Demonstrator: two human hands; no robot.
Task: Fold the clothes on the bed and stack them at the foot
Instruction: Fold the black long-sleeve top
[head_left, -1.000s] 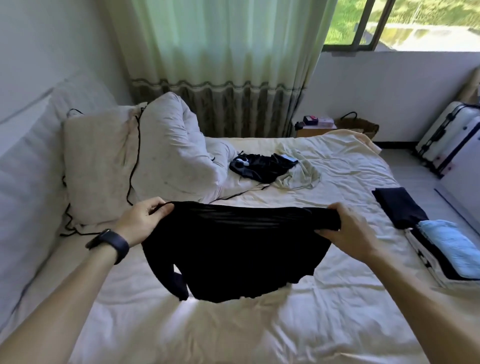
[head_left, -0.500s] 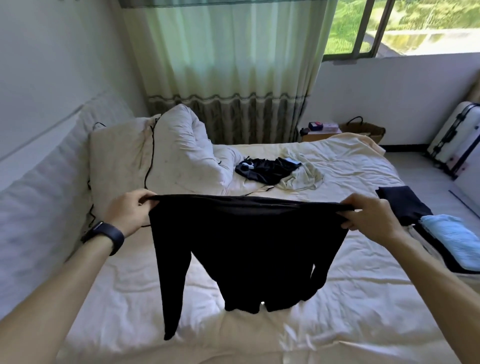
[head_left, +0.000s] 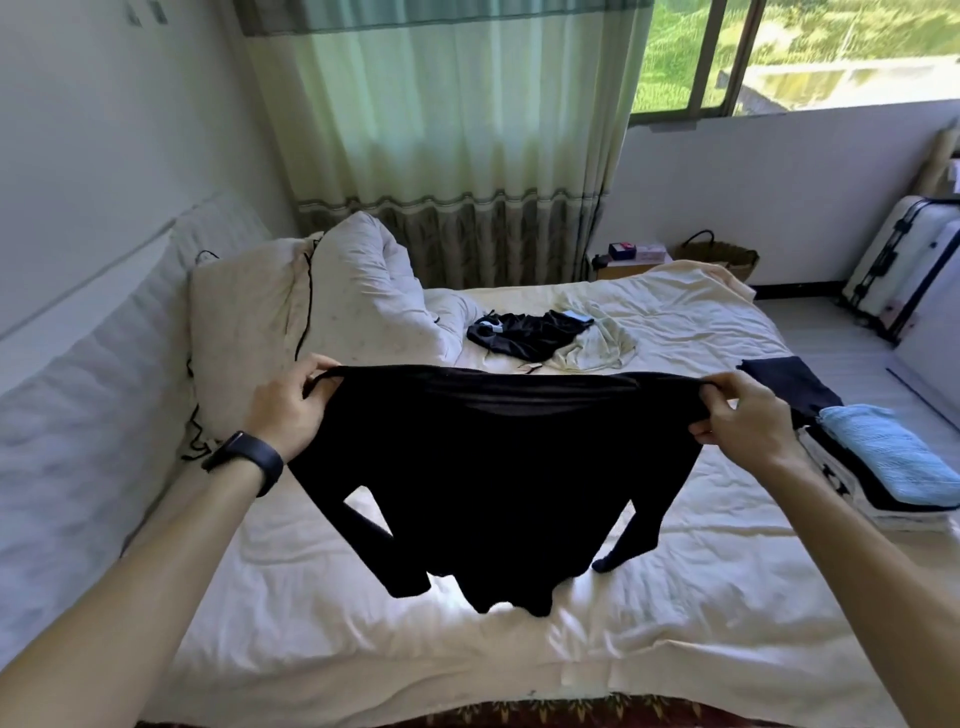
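Hanging below left grip (head_left: 291, 410), right grip (head_left: 740, 418): black shirt (head_left: 498, 467)

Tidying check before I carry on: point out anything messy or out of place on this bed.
A black garment and a white garment lie crumpled, unfolded, near the pillows, unlike the folded stack at the bed's right edge.

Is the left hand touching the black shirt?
Touching. The head view shows the left hand gripping the black shirt at its top corner.

both hands (head_left: 291, 410) hold black shirt (head_left: 498, 467) up.
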